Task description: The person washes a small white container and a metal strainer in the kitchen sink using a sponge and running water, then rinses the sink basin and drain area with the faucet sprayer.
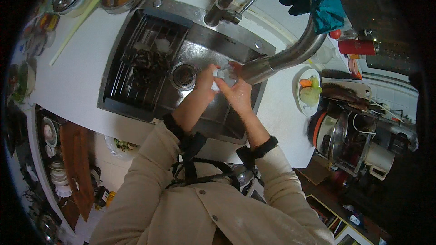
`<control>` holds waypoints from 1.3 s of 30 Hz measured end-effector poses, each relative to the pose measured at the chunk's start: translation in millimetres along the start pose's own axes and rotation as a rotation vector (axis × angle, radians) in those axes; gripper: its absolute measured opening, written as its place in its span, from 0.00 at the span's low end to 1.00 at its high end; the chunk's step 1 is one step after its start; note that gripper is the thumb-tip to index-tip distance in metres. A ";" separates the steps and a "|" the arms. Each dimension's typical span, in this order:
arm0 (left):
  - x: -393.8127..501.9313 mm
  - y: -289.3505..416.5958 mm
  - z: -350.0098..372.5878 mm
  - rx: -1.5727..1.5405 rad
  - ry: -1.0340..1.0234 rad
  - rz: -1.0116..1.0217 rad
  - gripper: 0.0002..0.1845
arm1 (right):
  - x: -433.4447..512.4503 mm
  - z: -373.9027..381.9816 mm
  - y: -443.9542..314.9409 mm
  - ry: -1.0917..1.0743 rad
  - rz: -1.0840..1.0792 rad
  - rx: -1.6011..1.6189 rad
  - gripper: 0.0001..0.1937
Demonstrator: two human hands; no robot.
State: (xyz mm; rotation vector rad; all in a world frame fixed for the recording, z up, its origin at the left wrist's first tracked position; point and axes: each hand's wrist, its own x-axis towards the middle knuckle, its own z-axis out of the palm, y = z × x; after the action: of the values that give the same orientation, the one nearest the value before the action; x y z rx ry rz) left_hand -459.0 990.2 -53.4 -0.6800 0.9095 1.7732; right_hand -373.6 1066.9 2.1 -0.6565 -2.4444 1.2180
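Observation:
Over the right part of a steel sink [204,51], just by the faucet's spout [262,69], my two hands meet. My left hand [207,80] is closed around a white item [215,79], perhaps a bulb or a piece of food. My right hand [237,90] is on a pale, shiny rounded part [227,76] beside it; whether this is one object or running water cannot be told. Left of my hands lies the round drain [184,76]. A rack [163,46] in the sink's left side bears dark, wet pieces [146,64], possibly mushrooms, and pale pieces [162,45].
A plate [301,105] with cut vegetables stands on the right counter. Teal gloves [327,3] hang over the faucet's curved pipe. At the upper left are a bowl [136,1] of brown food and a long green stalk [87,12]. A cabinet door [76,166] stands ajar at lower left.

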 end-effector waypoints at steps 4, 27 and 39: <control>-5.8 -2.8 -4.4 -0.114 -0.149 -0.139 0.19 | 15.5 -17.7 -1.4 -0.228 0.362 0.775 0.27; -4.7 -23.2 12.9 -0.174 -0.079 -0.084 0.16 | 5.1 -25.0 -13.7 -0.035 0.307 0.498 0.24; -13.8 -31.3 22.9 0.555 0.017 0.842 0.16 | 9.6 -31.2 3.4 -0.006 0.560 0.394 0.18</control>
State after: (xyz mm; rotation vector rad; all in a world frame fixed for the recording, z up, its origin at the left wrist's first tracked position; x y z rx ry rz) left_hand -425.7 1009.2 -38.2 0.0881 1.7803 2.0526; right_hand -365.7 1094.4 18.3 -1.2543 -1.9822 1.8376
